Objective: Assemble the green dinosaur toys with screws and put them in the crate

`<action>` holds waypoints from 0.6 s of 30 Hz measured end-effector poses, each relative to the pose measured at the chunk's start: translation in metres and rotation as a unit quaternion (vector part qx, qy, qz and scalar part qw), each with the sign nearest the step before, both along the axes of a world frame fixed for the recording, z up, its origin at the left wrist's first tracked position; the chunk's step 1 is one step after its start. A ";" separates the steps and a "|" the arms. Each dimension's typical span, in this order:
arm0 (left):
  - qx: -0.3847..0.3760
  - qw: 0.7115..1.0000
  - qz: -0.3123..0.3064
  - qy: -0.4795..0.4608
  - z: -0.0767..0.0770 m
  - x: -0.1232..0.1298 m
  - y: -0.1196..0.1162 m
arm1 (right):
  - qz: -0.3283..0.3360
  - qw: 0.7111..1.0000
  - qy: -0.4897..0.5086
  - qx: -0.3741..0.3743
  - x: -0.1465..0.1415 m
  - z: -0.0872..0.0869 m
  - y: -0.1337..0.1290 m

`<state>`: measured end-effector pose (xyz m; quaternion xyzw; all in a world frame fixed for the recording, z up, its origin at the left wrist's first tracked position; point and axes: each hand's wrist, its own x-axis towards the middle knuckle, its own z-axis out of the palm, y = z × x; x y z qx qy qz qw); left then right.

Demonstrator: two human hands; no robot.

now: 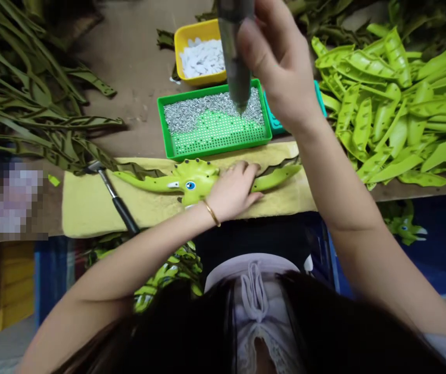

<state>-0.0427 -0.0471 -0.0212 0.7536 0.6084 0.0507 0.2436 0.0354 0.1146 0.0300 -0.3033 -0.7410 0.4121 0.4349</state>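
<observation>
A lime-green toy dinosaur piece, with a blue eye, a frilled head and long side parts, lies on a yellow cloth pad. My left hand is laid over its right half with curved fingers, holding it against the pad and hiding part of it. My right hand is closed around a dark, upright electric screwdriver, blurred and cut off by the top edge. The screwdriver's tip appears over a green perforated tray with many small silver screws in it.
A yellow bin of small white pieces stands behind the tray, and a teal container beside it. A black-handled hammer lies on the pad's left. Dark olive strips are heaped at left, lime-green parts at right.
</observation>
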 end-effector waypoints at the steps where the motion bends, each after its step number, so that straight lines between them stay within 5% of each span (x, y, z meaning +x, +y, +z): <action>1: 0.031 0.999 -0.001 0.014 -0.004 0.001 -0.008 | 0.025 0.999 0.023 0.020 -0.006 -0.002 -0.004; 4: 0.084 0.996 -0.017 0.039 -0.016 -0.002 -0.021 | 0.064 0.995 0.072 0.011 -0.016 -0.004 -0.022; 7: 0.121 0.991 -0.020 0.048 -0.022 -0.010 -0.022 | -0.004 0.998 0.068 -0.016 -0.029 -0.015 -0.032; 12: 0.165 0.981 0.007 0.106 -0.018 -0.021 -0.027 | -0.090 0.983 0.161 0.000 -0.053 -0.055 -0.027; 18: 0.148 0.984 -0.001 0.096 -0.019 -0.026 -0.031 | -0.089 0.992 0.084 0.016 -0.061 -0.093 -0.018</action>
